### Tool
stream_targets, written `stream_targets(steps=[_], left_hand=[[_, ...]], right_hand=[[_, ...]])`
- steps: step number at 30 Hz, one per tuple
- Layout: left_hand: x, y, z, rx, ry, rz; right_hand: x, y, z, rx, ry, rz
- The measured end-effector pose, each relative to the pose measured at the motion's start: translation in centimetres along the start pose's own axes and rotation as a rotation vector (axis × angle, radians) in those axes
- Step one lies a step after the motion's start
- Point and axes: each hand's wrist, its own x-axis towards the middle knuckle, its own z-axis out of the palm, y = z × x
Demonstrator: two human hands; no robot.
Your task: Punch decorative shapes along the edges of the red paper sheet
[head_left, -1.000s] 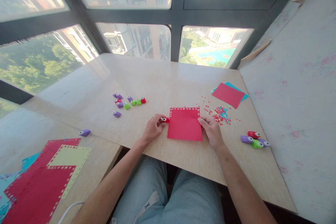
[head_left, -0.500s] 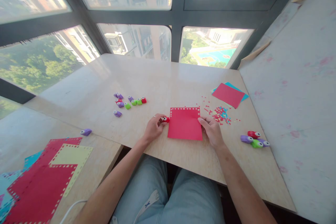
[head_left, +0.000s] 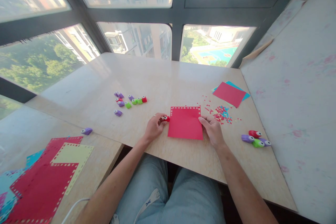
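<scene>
Left hand [head_left: 154,128] fingers clamp a red plastic punch [head_left: 166,118]; right hand [head_left: 214,131] fingers pinch rectangular red paper [head_left: 185,123] at its right edge, pale tabletop [head_left: 162,80] beyond.

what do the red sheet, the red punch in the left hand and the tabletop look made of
Red sheet: paper or thin card, matte; flat, with small holes along its top edge.
Red punch: probably plastic, from its bright, rounded body; too small to judge its finish.
Tabletop: stone or laminate, I can't tell which; glossy, with window reflections.
</scene>
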Motion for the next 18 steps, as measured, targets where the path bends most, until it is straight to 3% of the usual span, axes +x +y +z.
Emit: stream_targets(steps=[12, 18], left_hand=[[-0.02, -0.14, 0.02, 0.046, -0.011, 0.021], [0.05, 0.14, -0.08, 0.061, -0.019, 0.051]], right_hand=[[0.16, 0.62, -0.31, -0.034, -0.012, 0.0], [0.2, 0.66, -0.35, -0.04, -0.095, -0.019]])
